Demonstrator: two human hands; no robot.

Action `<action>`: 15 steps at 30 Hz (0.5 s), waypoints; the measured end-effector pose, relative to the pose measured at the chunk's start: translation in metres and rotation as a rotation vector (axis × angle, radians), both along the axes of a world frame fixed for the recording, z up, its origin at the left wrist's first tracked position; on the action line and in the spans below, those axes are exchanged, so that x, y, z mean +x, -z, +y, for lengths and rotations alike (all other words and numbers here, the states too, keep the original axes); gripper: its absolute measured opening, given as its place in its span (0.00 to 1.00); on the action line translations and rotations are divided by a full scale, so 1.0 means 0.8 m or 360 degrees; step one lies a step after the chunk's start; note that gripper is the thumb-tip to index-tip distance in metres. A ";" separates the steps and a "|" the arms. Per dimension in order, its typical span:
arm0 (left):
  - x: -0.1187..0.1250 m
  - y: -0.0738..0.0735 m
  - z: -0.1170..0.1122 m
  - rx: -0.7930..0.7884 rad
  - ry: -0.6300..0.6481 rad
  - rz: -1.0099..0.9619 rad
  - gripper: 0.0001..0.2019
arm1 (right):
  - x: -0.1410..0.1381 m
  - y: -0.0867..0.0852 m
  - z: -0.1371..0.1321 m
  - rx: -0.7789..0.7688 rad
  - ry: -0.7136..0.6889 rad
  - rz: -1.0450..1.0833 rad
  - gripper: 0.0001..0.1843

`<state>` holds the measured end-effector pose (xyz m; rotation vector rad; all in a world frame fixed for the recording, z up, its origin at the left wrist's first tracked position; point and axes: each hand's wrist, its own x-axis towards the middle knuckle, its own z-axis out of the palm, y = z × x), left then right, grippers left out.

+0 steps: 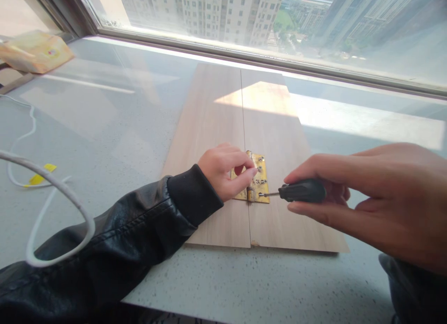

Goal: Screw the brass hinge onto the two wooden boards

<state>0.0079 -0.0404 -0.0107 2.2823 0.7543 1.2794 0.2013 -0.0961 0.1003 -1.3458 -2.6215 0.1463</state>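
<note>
A brass-coloured hinge (264, 175) lies across the seam between two pale wooden boards, the left board (209, 110) and the right board (275, 133). Several small screws (260, 181) are on its right leaf, some apparently lying loose. My right hand (370, 189) grips a screwdriver (302, 191) by its dark handle, its shaft nearly level and its tip at a screw low on the right leaf. My left hand (230, 170) rests over the hinge's left leaf and partly hides it. Its thumb and forefinger are pinched together beside the screws; what they hold, if anything, is too small to name.
The boards lie on a speckled pale countertop (139, 128) below a large window (223, 16). A white cable (70, 198) with a yellow tag (42, 174) loops at the left, partly in front of my left sleeve. A yellowish packet (37, 51) sits at the far left.
</note>
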 end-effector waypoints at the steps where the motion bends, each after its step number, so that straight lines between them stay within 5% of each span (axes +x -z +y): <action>1: 0.000 0.000 0.000 0.0001 0.0004 0.0001 0.06 | -0.004 0.001 0.001 0.0058 -0.0019 -0.0046 0.13; 6: 0.000 0.000 0.000 0.0006 0.0004 -0.0009 0.07 | -0.022 0.005 0.007 0.0199 -0.0057 -0.0002 0.25; 12: 0.000 0.001 0.000 0.0009 0.0002 -0.0016 0.06 | -0.017 0.008 0.010 0.0278 -0.0012 0.0013 0.08; 15: 0.000 0.001 0.000 0.0018 0.0004 -0.0036 0.06 | -0.009 0.006 0.007 0.0126 -0.0088 0.0093 0.10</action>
